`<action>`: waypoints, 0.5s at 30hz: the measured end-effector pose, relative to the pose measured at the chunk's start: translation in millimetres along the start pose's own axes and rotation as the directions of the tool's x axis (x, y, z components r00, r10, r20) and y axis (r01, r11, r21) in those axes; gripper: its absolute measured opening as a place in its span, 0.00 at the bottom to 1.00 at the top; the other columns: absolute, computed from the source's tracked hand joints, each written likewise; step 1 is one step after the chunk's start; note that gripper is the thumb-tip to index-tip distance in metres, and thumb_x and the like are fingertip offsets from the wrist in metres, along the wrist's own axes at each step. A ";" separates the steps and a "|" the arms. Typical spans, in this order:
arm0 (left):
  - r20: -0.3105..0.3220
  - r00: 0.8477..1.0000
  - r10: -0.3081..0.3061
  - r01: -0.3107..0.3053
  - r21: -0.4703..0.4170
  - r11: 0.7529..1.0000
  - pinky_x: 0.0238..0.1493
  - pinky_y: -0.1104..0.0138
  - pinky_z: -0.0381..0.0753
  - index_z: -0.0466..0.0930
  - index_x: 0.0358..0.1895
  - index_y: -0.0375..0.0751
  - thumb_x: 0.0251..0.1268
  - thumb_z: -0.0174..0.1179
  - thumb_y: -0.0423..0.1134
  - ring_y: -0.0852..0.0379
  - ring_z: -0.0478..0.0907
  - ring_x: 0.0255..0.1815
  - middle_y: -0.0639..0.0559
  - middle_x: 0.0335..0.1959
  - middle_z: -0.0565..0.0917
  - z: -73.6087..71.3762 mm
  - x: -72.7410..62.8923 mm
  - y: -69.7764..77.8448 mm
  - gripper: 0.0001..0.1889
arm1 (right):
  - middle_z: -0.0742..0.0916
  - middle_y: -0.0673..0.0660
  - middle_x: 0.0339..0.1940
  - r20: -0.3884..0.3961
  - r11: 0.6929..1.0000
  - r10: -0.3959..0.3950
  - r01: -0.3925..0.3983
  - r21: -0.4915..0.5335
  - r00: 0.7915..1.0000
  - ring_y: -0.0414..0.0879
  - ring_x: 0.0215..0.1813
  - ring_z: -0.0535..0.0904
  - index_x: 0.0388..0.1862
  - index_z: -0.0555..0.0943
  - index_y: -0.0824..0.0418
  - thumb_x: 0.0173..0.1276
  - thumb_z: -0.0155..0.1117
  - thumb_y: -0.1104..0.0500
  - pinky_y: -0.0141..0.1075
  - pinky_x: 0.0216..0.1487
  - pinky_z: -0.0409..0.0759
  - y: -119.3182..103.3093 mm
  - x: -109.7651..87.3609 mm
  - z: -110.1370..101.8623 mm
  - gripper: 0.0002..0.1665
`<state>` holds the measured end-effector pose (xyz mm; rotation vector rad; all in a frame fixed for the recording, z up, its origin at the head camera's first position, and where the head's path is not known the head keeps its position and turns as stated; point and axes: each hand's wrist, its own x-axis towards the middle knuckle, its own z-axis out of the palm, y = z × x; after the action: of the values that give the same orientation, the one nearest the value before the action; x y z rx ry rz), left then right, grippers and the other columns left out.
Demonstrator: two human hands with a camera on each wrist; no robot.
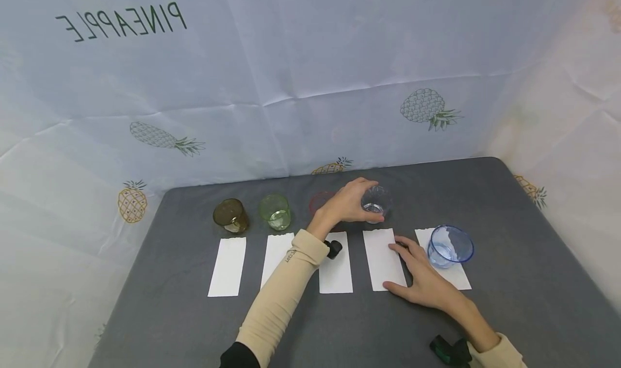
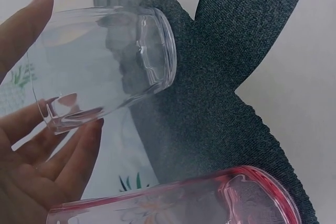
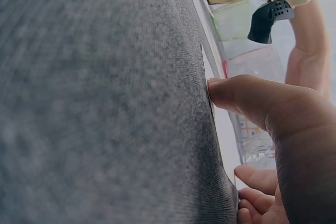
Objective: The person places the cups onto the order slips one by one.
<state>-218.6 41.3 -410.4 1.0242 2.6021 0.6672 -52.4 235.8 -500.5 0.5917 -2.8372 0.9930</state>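
My left hand [image 1: 348,202] reaches across and holds a clear glass [image 1: 376,200] near its rim, thumb on one side and fingers on the other. In the left wrist view, the clear glass [image 2: 100,61] shows its thick base toward the table, beside a pink glass [image 2: 157,208]. My right hand [image 1: 427,282] lies low over the table. Its thumb and fingertips touch the right edge of a white paper strip [image 1: 383,257], the one in front of the clear glass. In the right wrist view, the thumb [image 3: 231,93] rests at that strip's near edge.
A brown glass [image 1: 230,215], a green glass [image 1: 275,212] and the partly hidden pink glass [image 1: 317,200] stand in the back row. More paper strips [image 1: 227,266] lie in front. A blue glass [image 1: 448,247] stands on the far-right strip [image 1: 458,277]. Behind the grey table [image 1: 165,303] hangs a pineapple-print cloth.
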 end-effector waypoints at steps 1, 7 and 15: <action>-0.001 1.000 -0.002 0.002 0.004 1.000 0.73 0.54 0.74 0.63 0.79 0.41 0.60 0.73 0.55 0.46 0.68 0.77 0.43 0.77 0.67 0.3 0.1 0.1 0.47 | 0.69 0.70 0.72 0.000 1.000 0.000 0.000 0.001 1.000 0.68 0.71 0.66 0.68 0.72 0.72 0.56 0.81 0.50 0.64 0.62 0.71 -0.1 0.0 0.1 0.48; -0.012 1.000 -0.018 0.018 0.002 1.000 0.73 0.52 0.75 0.65 0.78 0.43 0.60 0.73 0.55 0.46 0.69 0.76 0.44 0.77 0.68 1.8 0.1 -1.1 0.45 | 0.69 0.70 0.72 0.001 1.000 0.005 -0.005 0.004 1.000 0.69 0.71 0.65 0.68 0.72 0.72 0.56 0.81 0.50 0.64 0.62 0.71 -0.4 0.0 0.5 0.47; -0.036 0.999 -0.024 0.024 0.006 1.000 0.73 0.51 0.74 0.66 0.77 0.44 0.60 0.73 0.56 0.46 0.70 0.76 0.44 0.77 0.69 4.4 0.5 -0.7 0.45 | 0.69 0.70 0.72 -0.003 1.000 0.013 -0.013 0.004 1.000 0.69 0.71 0.65 0.68 0.72 0.71 0.55 0.81 0.51 0.64 0.62 0.71 0.2 -0.5 0.2 0.47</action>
<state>-217.7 42.6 -414.5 0.9898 2.6441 0.6783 -52.0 236.0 -500.8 0.5725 -2.8402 1.0006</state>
